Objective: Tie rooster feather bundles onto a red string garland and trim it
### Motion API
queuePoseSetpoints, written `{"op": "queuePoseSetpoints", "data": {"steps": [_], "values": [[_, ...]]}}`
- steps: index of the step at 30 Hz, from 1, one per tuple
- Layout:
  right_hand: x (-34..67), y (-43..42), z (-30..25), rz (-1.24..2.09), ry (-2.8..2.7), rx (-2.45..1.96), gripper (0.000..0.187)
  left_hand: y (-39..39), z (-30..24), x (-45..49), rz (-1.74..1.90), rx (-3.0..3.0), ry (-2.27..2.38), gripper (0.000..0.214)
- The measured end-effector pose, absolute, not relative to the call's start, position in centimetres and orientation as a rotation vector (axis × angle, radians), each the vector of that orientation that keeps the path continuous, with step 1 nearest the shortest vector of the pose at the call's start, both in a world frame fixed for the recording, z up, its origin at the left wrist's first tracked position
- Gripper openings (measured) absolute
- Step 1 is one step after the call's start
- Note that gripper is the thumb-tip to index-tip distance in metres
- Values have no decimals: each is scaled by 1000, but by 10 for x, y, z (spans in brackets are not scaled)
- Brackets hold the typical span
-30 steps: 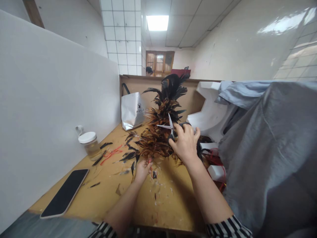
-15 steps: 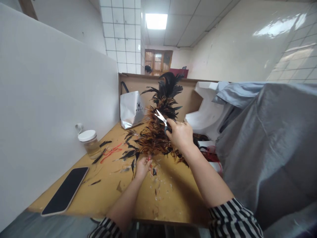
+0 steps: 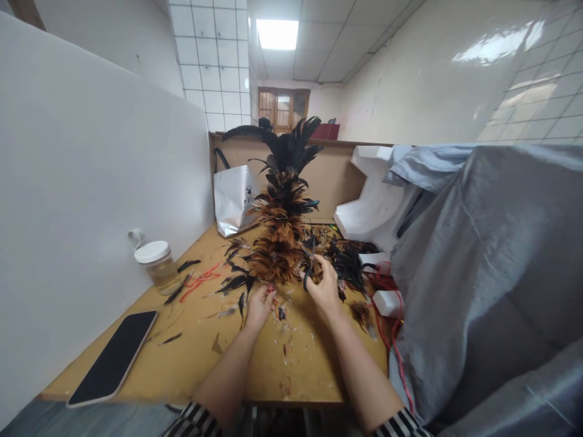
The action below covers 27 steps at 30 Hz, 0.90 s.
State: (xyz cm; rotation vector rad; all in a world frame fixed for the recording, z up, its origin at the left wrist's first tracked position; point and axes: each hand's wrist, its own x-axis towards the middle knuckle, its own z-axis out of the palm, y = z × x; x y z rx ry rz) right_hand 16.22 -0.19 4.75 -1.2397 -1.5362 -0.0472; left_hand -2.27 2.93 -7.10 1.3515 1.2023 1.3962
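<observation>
A tall feather duster (image 3: 280, 218), brown below and black at the top, stands upright on the wooden table (image 3: 195, 358). My left hand (image 3: 259, 305) is closed around its base, where red cord shows. My right hand (image 3: 324, 285) is lower than before, beside the bottom feathers, with its fingers curled through the black handles of the scissors (image 3: 308, 273). The blades are mostly hidden among the feathers.
A phone (image 3: 113, 357) lies at the left front edge. A lidded glass jar (image 3: 155, 264) and red cord (image 3: 198, 282) sit by the white partition. A silver bag (image 3: 234, 197), white foam blocks (image 3: 373, 206), loose black feathers (image 3: 348, 267) and grey cloth (image 3: 492, 267) crowd the back and right.
My right hand has come down with the scissors from the duster's middle to its base. The duster now stands straighter, and the scissor blades no longer show above the feathers.
</observation>
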Motion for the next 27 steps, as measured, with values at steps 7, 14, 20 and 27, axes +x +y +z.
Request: {"op": "queuePoseSetpoints", "data": {"steps": [7,14,20,27], "values": [[157,21,88,366,-1542,-1094,50,30,-71,-23,1375,1362,1188,23],[155,35,147,364,-1460,-996,49,29,-68,-21,1376,1361,1229,21],[154,41,157,494,-1426,-986,50,27,-66,-22,1387,1372,1229,15],[152,32,157,596,-1396,-890,53,22,-58,-24,1406,1408,1256,17]]}}
